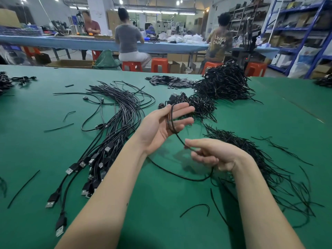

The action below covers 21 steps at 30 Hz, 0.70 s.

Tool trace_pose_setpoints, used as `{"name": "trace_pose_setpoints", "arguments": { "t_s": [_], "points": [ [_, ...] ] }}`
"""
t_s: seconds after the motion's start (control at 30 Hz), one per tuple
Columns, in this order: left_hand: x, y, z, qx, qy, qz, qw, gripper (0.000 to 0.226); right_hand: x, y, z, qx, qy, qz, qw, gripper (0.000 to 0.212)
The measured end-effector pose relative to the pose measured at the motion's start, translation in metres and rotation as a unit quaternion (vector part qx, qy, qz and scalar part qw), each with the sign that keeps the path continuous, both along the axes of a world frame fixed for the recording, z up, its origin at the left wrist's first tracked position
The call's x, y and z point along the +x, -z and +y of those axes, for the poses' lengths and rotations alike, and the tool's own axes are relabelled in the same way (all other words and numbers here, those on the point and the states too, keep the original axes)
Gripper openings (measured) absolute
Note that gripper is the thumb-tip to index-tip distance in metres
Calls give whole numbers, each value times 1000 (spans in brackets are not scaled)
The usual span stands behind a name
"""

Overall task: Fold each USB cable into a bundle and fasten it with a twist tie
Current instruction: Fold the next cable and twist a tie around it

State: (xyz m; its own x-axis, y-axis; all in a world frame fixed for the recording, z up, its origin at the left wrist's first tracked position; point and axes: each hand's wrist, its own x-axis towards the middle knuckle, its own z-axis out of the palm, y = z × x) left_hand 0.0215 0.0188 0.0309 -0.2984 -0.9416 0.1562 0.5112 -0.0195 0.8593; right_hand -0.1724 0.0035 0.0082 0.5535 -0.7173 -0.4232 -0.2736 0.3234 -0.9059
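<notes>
- Looping across the left hand, a black cable wraps its straight, spread fingers, palm up above the green bench.
- Right hand pinches the same cable lower down; its tail sags onto the bench.
- Loose cables lie left, twist ties right, tied bundles behind.

On the green felt-covered counter, a sheaf of loose black USB cables lies at nine o'clock of centre, plugs nearest the viewer. A heap of black twist ties lies at four o'clock. Bundled black cables pile up at one o'clock, with flat dark strips just left of them.
</notes>
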Motion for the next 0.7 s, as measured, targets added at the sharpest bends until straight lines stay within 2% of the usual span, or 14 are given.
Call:
{"name": "trace_pose_setpoints", "arguments": {
  "t_s": [0.07, 0.13, 0.3, 0.37, 0.47, 0.53, 0.6, 0.7],
  "points": [
    [5, 0, 2, -16, 40, -51, 998, 43, -4, -3, -7, -3, 92, -101, 991, 17],
    [9, -2, 3, -30, 70, -118, 990, 43, -9, -8, -13, 11, 167, -165, 972, 9],
    [12, -6, 7, -47, 133, -309, 940, 40, -19, -21, -13, 34, 218, -267, 938, 10],
    [10, -5, 8, -44, 142, -346, 926, 40, -24, -29, -10, 23, 232, -260, 937, 12],
    [7, -2, 6, -47, 70, -317, 945, 38, -23, -30, -6, -104, 145, -53, 983, 22],
    [3, -1, 2, -43, 7, -264, 963, 37, -14, -26, -1, -156, 44, 42, 986, 31],
    [-2, 0, -1, -27, -30, -204, 978, 36, -1, -20, 3, -160, -47, 66, 984, 34],
    [-6, 0, -3, 0, -46, -103, 994, 32, 18, -8, 6, -126, -138, 58, 981, 21]
  ]
}}
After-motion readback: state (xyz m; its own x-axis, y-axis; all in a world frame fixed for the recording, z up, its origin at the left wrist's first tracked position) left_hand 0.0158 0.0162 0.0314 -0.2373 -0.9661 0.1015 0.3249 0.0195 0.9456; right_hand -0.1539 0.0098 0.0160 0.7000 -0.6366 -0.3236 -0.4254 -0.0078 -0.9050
